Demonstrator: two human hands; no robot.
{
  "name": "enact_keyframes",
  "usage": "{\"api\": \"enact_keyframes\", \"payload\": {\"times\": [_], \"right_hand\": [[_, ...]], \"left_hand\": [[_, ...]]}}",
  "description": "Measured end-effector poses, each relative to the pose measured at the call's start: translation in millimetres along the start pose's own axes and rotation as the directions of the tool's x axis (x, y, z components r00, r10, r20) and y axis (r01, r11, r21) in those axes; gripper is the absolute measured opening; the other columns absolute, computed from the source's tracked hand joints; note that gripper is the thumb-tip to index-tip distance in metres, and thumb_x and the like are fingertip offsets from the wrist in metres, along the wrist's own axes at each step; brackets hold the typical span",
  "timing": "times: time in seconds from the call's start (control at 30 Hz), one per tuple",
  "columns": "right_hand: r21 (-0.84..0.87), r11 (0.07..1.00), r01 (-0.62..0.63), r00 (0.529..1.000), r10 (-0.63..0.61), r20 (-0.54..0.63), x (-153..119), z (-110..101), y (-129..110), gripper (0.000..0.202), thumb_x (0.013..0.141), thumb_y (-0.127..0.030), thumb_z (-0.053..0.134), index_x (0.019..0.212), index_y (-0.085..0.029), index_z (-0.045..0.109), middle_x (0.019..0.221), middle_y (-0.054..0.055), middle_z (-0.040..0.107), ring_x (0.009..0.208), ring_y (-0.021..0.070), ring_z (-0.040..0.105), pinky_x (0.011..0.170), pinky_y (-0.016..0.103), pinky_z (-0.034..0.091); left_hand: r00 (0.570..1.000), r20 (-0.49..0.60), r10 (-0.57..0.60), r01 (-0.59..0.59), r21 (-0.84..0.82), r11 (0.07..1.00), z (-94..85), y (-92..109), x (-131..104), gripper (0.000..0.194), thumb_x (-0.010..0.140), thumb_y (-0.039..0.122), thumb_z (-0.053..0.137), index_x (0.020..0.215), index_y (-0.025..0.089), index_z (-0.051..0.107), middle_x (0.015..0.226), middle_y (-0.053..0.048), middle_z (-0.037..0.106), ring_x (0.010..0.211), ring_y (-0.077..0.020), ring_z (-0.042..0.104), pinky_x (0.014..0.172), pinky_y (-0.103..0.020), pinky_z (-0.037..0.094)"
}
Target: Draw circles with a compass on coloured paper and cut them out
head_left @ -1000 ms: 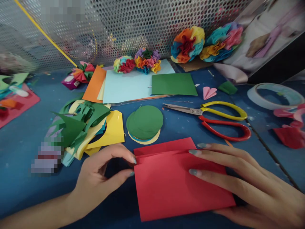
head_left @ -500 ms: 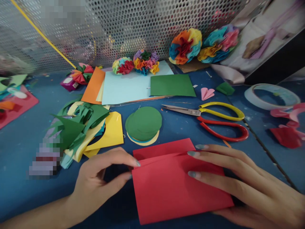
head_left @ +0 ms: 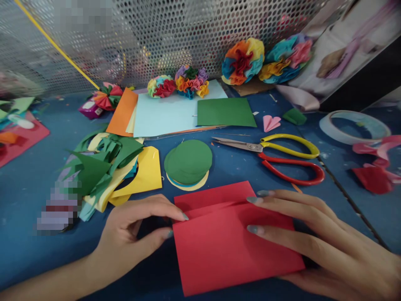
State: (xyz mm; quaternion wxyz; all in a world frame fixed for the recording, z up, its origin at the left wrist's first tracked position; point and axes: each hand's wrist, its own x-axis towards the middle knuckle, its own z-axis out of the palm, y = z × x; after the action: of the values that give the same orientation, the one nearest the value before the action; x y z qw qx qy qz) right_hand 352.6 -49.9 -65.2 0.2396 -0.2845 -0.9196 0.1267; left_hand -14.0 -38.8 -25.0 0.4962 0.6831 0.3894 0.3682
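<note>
A folded sheet of red paper (head_left: 213, 255) lies at the front of the blue table, its upper layer set a little lower than the layer beneath. The thumb and index finger of my left hand (head_left: 134, 234) pinch at its upper left corner, where the layers part. My right hand (head_left: 316, 238) holds the right side, with fingers spread over the top and the thumb partly hidden below. Just beyond the paper sits a stack of green paper circles (head_left: 189, 161), with pale yellow and blue edges showing underneath.
Scissors (head_left: 260, 147) with yellow and red handles lie behind the right hand. Green and yellow paper scraps (head_left: 109, 163) are heaped at left. Light blue sheets (head_left: 166, 115), a green rectangle (head_left: 225, 112), ruffled paper flowers (head_left: 242, 62) and a tape roll (head_left: 328, 129) stand farther back.
My left index finger has moved slightly to the right, further onto the red paper's corner. My right hand keeps almost the same place.
</note>
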Motion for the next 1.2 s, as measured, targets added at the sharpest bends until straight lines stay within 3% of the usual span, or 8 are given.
{"api": "enact_keyframes", "payload": {"times": [0.13,0.37,0.57,0.67,0.8,0.9,1.07,1.2], "right_hand": [[-0.039,0.997,0.066,0.996,-0.064,0.066,1,-2,0,0.066,0.094,-0.022,0.071,0.157,-0.022,0.051,0.165,0.010,0.046,0.149,0.0336,0.045,0.117,0.042,0.049],[-0.070,0.994,0.083,0.996,-0.081,0.032,17,-8,-4,0.064,0.099,-0.054,0.066,0.153,-0.021,0.055,0.149,0.015,0.062,0.140,0.0346,0.054,0.107,0.046,0.056],[-0.260,0.939,0.225,0.971,-0.238,-0.021,28,-10,-21,0.037,0.104,-0.037,0.064,0.136,-0.019,0.067,0.128,0.008,0.077,0.133,0.0272,0.057,0.121,0.043,0.037],[-0.291,0.922,0.255,0.961,-0.275,-0.030,36,-12,-34,0.034,0.103,-0.040,0.066,0.132,-0.022,0.069,0.124,0.005,0.079,0.130,0.0249,0.061,0.120,0.041,0.041],[-0.272,0.939,0.210,0.968,-0.239,-0.080,51,-16,-55,0.016,0.103,-0.026,0.064,0.116,-0.026,0.072,0.124,0.003,0.080,0.121,0.0242,0.069,0.107,0.037,0.052],[-0.264,0.938,0.224,0.963,-0.255,-0.091,65,-16,-69,0.019,0.103,-0.014,0.058,0.111,-0.027,0.070,0.123,0.000,0.080,0.111,0.0235,0.072,0.098,0.038,0.055],[-0.272,0.940,0.207,0.953,-0.256,-0.159,83,-9,-86,0.008,0.105,-0.019,0.058,0.106,-0.020,0.066,0.111,0.006,0.080,0.099,0.0218,0.071,0.085,0.036,0.055],[-0.120,0.984,0.129,0.977,-0.147,-0.156,93,-6,-91,0.012,0.106,-0.029,0.060,0.098,-0.019,0.061,0.092,0.005,0.075,0.082,0.0189,0.067,0.072,0.033,0.049]], "left_hand": [[1.000,-0.015,-0.007,0.007,-0.013,1.000,-0.5,2,2,0.018,0.101,0.032,0.069,0.110,0.029,0.084,0.090,-0.005,0.082,0.086,-0.0186,0.075,0.079,-0.024,0.060],[0.999,-0.030,-0.032,0.031,-0.049,0.998,4.3,3,-1,0.018,0.092,0.021,0.080,0.105,0.031,0.086,0.086,-0.003,0.082,0.081,-0.0168,0.073,0.078,-0.023,0.060],[0.999,-0.040,-0.029,0.026,-0.074,0.997,9.4,5,-5,0.027,0.087,0.010,0.081,0.102,0.032,0.086,0.086,-0.001,0.083,0.080,-0.0151,0.074,0.076,-0.020,0.060],[1.000,-0.025,0.016,-0.017,-0.047,0.999,10.6,9,-8,0.027,0.088,0.007,0.078,0.101,0.029,0.086,0.090,-0.001,0.084,0.082,-0.0153,0.076,0.078,-0.020,0.060],[0.997,-0.030,0.070,-0.069,0.050,0.996,11.8,12,-11,0.028,0.094,0.005,0.066,0.098,0.024,0.086,0.091,-0.003,0.084,0.083,-0.0158,0.077,0.077,-0.020,0.060],[0.992,-0.050,0.112,-0.108,0.079,0.991,14.7,13,-14,0.025,0.092,0.005,0.067,0.097,0.022,0.085,0.090,-0.003,0.083,0.083,-0.0172,0.076,0.077,-0.023,0.060],[0.985,-0.126,0.118,-0.115,0.037,0.993,25.5,15,-23,0.017,0.089,0.009,0.073,0.092,0.021,0.084,0.086,-0.003,0.081,0.080,-0.0163,0.073,0.076,-0.024,0.058],[0.980,-0.198,0.025,-0.036,-0.054,0.998,34.4,16,-26,0.013,0.082,0.014,0.082,0.094,0.019,0.081,0.083,-0.004,0.079,0.076,-0.0163,0.071,0.073,-0.024,0.058]]}}
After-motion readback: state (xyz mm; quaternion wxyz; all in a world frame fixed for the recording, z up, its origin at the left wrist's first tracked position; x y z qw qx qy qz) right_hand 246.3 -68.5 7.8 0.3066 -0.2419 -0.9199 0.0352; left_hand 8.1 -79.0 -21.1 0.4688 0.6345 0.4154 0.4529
